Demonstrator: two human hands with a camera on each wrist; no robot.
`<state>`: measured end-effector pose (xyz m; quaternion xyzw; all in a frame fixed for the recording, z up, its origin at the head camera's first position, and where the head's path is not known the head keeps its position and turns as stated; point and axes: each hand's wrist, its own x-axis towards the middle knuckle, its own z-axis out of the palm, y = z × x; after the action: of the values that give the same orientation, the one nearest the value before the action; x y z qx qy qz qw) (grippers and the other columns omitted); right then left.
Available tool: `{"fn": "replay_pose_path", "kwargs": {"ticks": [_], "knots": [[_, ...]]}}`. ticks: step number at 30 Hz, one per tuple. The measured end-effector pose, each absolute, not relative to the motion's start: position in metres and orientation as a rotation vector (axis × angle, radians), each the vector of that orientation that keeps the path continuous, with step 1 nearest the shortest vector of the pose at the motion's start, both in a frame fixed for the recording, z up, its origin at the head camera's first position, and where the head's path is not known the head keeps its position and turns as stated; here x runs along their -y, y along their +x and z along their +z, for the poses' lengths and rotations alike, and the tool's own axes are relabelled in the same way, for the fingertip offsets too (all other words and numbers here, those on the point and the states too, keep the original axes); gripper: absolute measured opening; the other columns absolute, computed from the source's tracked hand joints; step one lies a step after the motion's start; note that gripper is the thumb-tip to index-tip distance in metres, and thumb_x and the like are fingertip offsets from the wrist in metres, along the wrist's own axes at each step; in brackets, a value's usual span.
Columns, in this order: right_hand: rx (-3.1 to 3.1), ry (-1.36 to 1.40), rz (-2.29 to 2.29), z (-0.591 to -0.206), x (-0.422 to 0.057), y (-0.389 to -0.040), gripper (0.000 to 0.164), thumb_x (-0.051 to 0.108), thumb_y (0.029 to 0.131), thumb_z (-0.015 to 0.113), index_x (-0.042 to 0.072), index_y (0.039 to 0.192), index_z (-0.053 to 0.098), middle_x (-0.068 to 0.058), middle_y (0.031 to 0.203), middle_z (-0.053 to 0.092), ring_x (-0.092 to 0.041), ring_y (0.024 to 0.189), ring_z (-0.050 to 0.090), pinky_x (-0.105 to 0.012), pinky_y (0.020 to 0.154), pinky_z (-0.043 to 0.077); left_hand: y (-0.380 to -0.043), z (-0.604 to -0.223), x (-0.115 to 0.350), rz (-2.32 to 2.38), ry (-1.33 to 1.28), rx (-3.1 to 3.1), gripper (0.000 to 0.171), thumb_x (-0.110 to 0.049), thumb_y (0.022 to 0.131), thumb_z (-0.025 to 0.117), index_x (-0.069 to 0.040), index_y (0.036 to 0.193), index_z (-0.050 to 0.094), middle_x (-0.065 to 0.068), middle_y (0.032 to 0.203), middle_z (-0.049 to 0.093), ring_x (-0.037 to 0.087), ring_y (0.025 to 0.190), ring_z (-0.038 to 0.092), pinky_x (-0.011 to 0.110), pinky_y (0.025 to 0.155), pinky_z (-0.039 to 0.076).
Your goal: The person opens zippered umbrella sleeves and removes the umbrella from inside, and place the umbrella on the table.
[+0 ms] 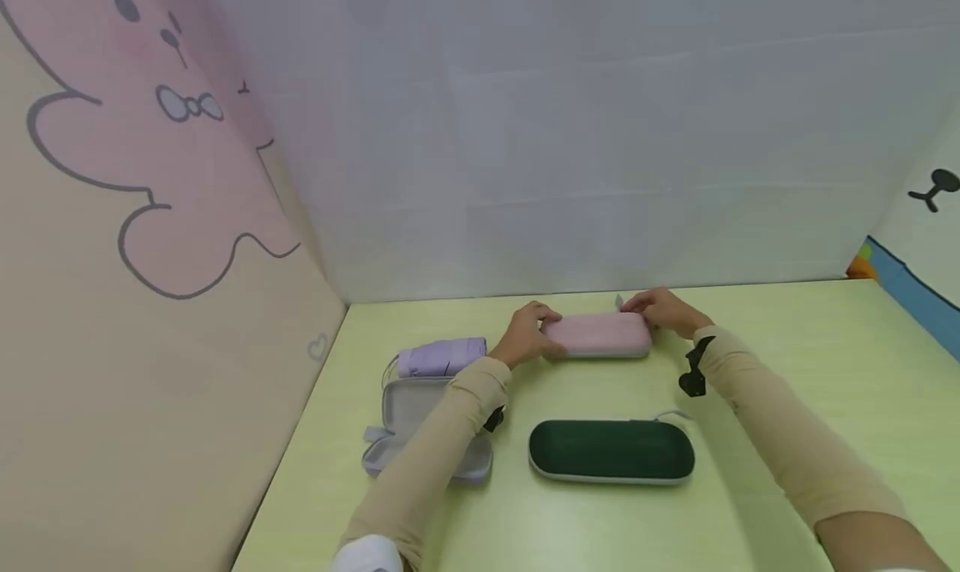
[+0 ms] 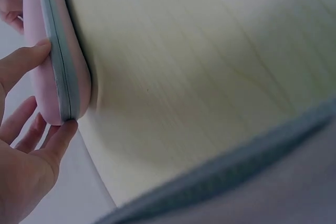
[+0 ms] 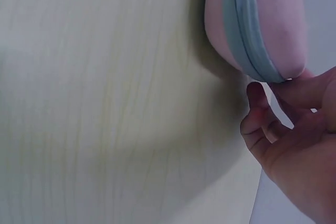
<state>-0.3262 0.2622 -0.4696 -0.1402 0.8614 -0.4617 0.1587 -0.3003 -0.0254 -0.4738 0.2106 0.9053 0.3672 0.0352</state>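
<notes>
A pink zippered case [image 1: 596, 335] with a grey zipper band lies closed near the table's back edge. My left hand [image 1: 528, 334] grips its left end; in the left wrist view the thumb [image 2: 39, 51] presses the case's side and the fingers bend round the end. At the right end is my right hand [image 1: 667, 312], its fingers curled at the far corner beside a small grey tab [image 1: 618, 301]. In the right wrist view this hand [image 3: 294, 135] touches the zipper end of the case [image 3: 278, 19]; some fingertips are hidden behind it.
A dark green case [image 1: 611, 449] with a cord loop lies closed in front. Left of it, an open light-purple case [image 1: 412, 401] is partly covered by my left forearm. Behind that sits a folded purple fabric bundle [image 1: 441, 358] with a cord. A white wall [image 1: 585, 138] borders the table.
</notes>
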Motion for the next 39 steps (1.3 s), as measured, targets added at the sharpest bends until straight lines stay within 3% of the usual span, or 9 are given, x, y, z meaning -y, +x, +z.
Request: {"fn": "replay_pose_path", "kwargs": {"ticks": [5,9,21,29,39], "knots": [[-2.359,-0.398,-1.292,-0.467,-0.265,-0.33,0.036,0.003,0.097,0.037,-0.009,0.128,0.049,-0.026,0.13,0.048,-0.021,0.09,0.046,-0.036,0.069,0.04,-0.301,-0.474,0.027,1.207,0.597,-2.737,0.059,-0.016,0.064,0.089,-0.006,0.118,0.066,0.006,0.12,0.061,0.02,0.115,0.053,0.028,0.097,0.04],[-2.354,-0.413,-1.272,-0.466,-0.269,-0.329,0.033,0.007,0.099,0.041,-0.009,0.126,0.052,-0.026,0.129,0.048,-0.021,0.087,0.046,-0.036,0.068,0.041,-0.299,-0.478,0.026,1.251,0.548,-2.712,0.059,-0.016,0.064,0.089,-0.008,0.118,0.066,0.005,0.122,0.062,0.02,0.117,0.052,0.028,0.098,0.039],[-2.613,-0.451,-1.272,-0.467,-0.265,-0.314,0.02,-0.005,0.09,0.054,-0.011,0.104,0.067,-0.028,0.109,0.062,-0.019,0.082,0.057,-0.035,0.065,0.051,-0.286,-0.484,0.018,1.353,0.429,-2.672,0.057,-0.015,0.065,0.088,-0.011,0.118,0.067,0.003,0.126,0.059,0.019,0.12,0.05,0.03,0.097,0.042],[-2.792,-0.489,-1.165,-0.475,-0.261,-0.317,0.013,-0.008,0.083,0.059,-0.008,0.089,0.07,-0.017,0.087,0.068,-0.013,0.067,0.052,-0.025,0.055,0.044,-0.281,-0.487,0.019,1.41,0.415,-2.677,0.057,-0.013,0.066,0.087,-0.01,0.119,0.066,0.004,0.126,0.059,0.02,0.12,0.05,0.03,0.097,0.042],[-2.794,-0.524,-1.187,-0.474,-0.259,-0.319,0.017,-0.009,0.083,0.059,-0.007,0.094,0.072,-0.022,0.097,0.068,-0.027,0.087,0.062,-0.023,0.061,0.047,-0.28,-0.486,0.02,1.396,0.406,-2.685,0.056,-0.015,0.067,0.087,-0.011,0.119,0.066,0.003,0.126,0.059,0.02,0.119,0.051,0.03,0.096,0.043]]}}
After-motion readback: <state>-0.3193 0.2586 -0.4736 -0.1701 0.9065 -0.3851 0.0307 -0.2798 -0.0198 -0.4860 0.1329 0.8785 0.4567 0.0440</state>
